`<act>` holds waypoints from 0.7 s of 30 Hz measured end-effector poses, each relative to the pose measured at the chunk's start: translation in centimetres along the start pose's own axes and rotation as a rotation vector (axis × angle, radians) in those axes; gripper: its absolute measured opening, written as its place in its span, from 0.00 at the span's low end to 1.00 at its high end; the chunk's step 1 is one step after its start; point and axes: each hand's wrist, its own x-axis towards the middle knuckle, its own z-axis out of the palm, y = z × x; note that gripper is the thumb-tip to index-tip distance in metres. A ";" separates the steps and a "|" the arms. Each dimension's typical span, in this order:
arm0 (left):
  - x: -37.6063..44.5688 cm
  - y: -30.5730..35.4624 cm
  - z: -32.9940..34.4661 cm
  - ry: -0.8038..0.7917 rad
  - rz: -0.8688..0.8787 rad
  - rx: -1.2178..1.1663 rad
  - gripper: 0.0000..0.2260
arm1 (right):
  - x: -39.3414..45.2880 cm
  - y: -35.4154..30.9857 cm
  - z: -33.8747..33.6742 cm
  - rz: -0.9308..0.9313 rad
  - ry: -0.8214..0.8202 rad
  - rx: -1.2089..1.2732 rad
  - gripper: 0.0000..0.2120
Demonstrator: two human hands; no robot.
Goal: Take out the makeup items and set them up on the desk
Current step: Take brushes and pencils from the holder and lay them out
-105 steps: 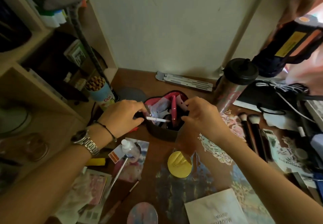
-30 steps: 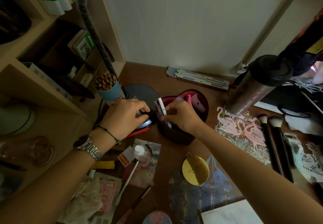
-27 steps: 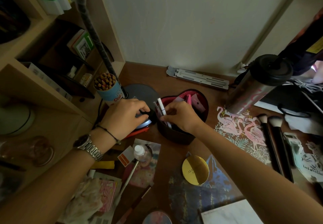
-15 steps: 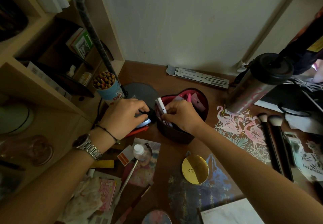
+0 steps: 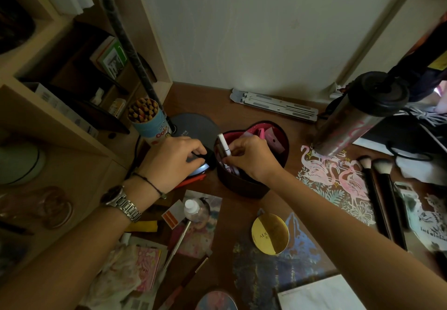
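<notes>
Far left: shelf unit (image 5: pixel 60 125), then a cup of coloured pencils (image 5: pixel 147 121) standing by a round grey lamp base (image 5: pixel 193 125). Left hand (image 5: pixel 174 162), watch and cord bracelet on the wrist, fingers curled and clamped on the dark left edge or tab of the makeup pouch (image 5: pixel 244 181), steadying it. Pouch is dark outside, pink-lined, open, sitting on the desk (image 5: pixel 278 121) near the middle-back. Right hand (image 5: pixel 249 157) is over the pouch mouth, thumb and fingertips pinched on a slim white tube with a black band (image 5: pixel 223 145), which stands tilted at the pouch's left rim, lower end inside. More pink items visible inside the pouch; cannot tell how many.

In front of the pouch: small clear bottle with white cap (image 5: pixel 193 209) lying on a photo, gold round compact (image 5: pixel 269 233) flat on the desk. Right of that: tall dark tumbler (image 5: pixel 360 116) on a flamingo paper cutout, then two makeup brushes (image 5: pixel 382 193) lying side by side.

Progress judgement: partway. Compact and brushes look already set out; white tube is mid-removal; remaining pouch contents yet to come out and be arranged.
</notes>
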 end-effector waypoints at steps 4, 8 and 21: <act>0.0 0.1 -0.1 -0.001 -0.008 -0.015 0.07 | 0.0 0.0 0.0 -0.024 0.001 0.013 0.08; -0.2 0.2 -0.3 0.010 -0.001 -0.017 0.07 | -0.1 0.3 0.0 -0.065 0.045 -0.031 0.04; 0.0 4.0 -2.6 0.019 0.012 0.065 0.06 | -2.8 -2.0 -6.0 -0.245 0.413 0.215 0.03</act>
